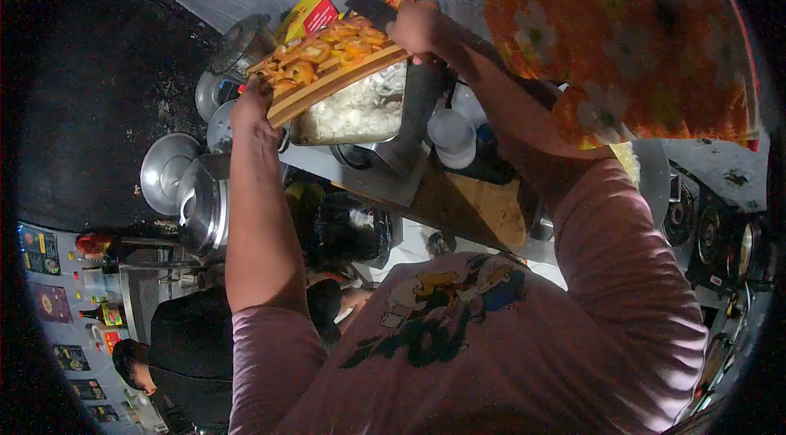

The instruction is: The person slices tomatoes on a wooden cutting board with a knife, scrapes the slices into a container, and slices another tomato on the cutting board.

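Observation:
A striped wooden cutting board (340,80) is tilted, with sliced orange-red pieces, seemingly tomato, (315,50) spread over its top. My left hand (255,110) grips its left end. At the right end, my right hand (415,29) is closed round the board. A dark flat thing (371,9), possibly a blade, shows beside the right hand; whether that hand holds it too is unclear. Beneath the board's near edge sits a rectangular metal pan (393,130) of white sliced pieces (352,114), partly hidden by the board.
A yellow and red box (311,18) stands behind the board. Metal lids and pots (172,173) are at the left, clear plastic containers (452,138) right of the pan. An orange flowered cloth (622,42) hangs upper right. A person in black (192,345) is lower left.

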The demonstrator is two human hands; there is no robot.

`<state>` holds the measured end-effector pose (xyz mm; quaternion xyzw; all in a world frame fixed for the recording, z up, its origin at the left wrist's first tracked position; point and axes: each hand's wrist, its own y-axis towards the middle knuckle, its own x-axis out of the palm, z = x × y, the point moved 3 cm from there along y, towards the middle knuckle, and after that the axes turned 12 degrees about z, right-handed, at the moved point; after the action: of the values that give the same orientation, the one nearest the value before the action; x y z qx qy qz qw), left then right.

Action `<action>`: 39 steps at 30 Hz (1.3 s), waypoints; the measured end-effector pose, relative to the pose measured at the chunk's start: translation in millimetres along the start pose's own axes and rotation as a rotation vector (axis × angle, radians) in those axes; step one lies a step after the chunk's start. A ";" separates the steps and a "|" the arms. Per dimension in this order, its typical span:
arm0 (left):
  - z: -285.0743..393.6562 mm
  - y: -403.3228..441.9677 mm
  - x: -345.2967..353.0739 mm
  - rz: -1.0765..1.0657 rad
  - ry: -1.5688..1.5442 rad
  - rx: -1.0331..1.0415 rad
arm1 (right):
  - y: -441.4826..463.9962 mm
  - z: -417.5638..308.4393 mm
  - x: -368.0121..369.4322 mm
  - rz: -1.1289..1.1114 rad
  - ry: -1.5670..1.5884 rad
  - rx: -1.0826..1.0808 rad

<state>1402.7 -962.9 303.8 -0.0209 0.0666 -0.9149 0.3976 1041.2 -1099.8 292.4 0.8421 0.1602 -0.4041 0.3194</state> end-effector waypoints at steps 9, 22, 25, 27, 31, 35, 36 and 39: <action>-5.8 17.0 -2.7 -0.003 -0.013 0.048 | -44.4 -70.5 1.6 -0.092 0.250 -0.125; 0.3 3.2 0.1 0.038 -0.156 -0.027 | -26.6 -35.4 18.9 0.172 -0.112 -0.093; 3.5 15.6 -14.9 0.033 0.148 0.081 | -19.1 -14.2 25.2 -0.104 -0.037 -0.092; 3.9 4.3 -9.7 0.053 0.054 0.041 | -16.8 0.6 28.9 -0.073 0.068 -0.006; 8.8 -16.9 -0.9 0.091 -0.106 0.004 | 3.9 44.4 61.7 0.108 0.034 -0.009; 5.9 -2.3 -12.6 0.131 -0.132 -0.006 | -7.6 21.1 23.6 0.263 0.231 0.388; 3.2 29.6 -32.1 0.038 0.171 0.159 | -9.3 19.4 16.3 0.167 0.173 0.306; 9.5 11.2 -28.3 0.010 0.265 0.175 | -8.4 33.8 22.0 0.150 0.025 0.152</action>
<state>1430.9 -950.8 312.1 0.1350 0.0384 -0.9099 0.3904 1030.9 -1115.8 255.9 0.8784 0.0695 -0.3796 0.2818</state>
